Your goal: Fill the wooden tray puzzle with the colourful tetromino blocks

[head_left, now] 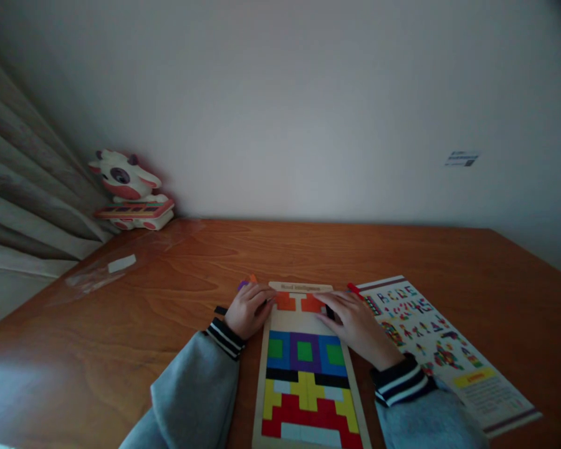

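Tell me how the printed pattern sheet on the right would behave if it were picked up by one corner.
The pattern sheet looks thin and lies flat on the wooden table, so it would probably flop and bend. It seems light for its size. Its surface may be glossy, so a push would likely slide it.

Both forearms are extended forward from the bottom edge of the view and are angled slightly inward toward each other. Each is covered by a grey sleeve that is finished with a dark cuff with white stripes. The left hand (249, 310) is held palm down, with the fingers curled loosely and pointed forward and to the right. The right hand (355, 324) is also held palm down, set a little further forward at the fingertips, with the fingers stretched out flat and pointed forward and to the left. The two hands are kept apart, with the fingertips brought near each other.
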`<state>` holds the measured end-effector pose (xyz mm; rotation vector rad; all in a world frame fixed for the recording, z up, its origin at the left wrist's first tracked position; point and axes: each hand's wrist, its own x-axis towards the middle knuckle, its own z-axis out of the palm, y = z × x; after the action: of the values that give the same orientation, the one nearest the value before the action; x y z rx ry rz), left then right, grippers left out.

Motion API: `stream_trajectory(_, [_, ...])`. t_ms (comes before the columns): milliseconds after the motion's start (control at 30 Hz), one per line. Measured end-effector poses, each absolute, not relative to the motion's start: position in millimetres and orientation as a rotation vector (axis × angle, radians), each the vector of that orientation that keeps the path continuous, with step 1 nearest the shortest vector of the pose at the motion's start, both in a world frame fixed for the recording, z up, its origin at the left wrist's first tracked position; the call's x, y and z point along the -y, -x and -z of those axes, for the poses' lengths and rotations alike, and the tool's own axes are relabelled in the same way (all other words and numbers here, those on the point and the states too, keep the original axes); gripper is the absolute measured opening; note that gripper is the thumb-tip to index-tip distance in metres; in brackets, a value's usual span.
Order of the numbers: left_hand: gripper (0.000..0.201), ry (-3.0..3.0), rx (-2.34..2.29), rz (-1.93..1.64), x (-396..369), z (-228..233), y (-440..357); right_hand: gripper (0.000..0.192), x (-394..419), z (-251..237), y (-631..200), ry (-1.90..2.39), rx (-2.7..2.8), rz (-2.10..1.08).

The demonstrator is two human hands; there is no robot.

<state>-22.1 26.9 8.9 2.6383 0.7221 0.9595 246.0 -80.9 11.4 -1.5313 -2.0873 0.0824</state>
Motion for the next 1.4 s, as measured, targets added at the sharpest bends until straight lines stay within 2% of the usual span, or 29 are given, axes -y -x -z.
stream_trajectory(233, [0.017,-2.553,-0.680,-0.977,-25.0,-14.2,7.9,0.035,81.6,-17.1,-232.2,1.560,2.123,-0.020])
stream_trajectory(433, [0.021,-2.592,-0.476,-0.961,-18.4,-9.1,-7.3,0.043,80.3,-7.9,-238.1,1.524,2.092,-0.091])
stream_trajectory(733, [0.023,-2.717,-0.500,-0.874,-15.1,3.2,-24.7,0.035,76.5,1.1,-246.2,1.551,2.013,-0.186])
stream_trajectory(900, [0.018,-2.750,-0.451,-0.878,-11.1,6.1,-26.8,0.033,74.8,1.5,-247.4,1.564,1.973,-0.228])
stream_trajectory(1233, [0.027,-2.670,-0.488,-0.900,-12.8,13.9,-24.5,0.028,75.2,-3.3,-257.0,1.515,1.886,-0.390])
stream_trajectory(1400, [0.024,-2.686,-0.387,-0.942,-12.9,13.8,-24.8,0.024,75.1,-7.6,-266.7,1.520,1.868,-0.401])
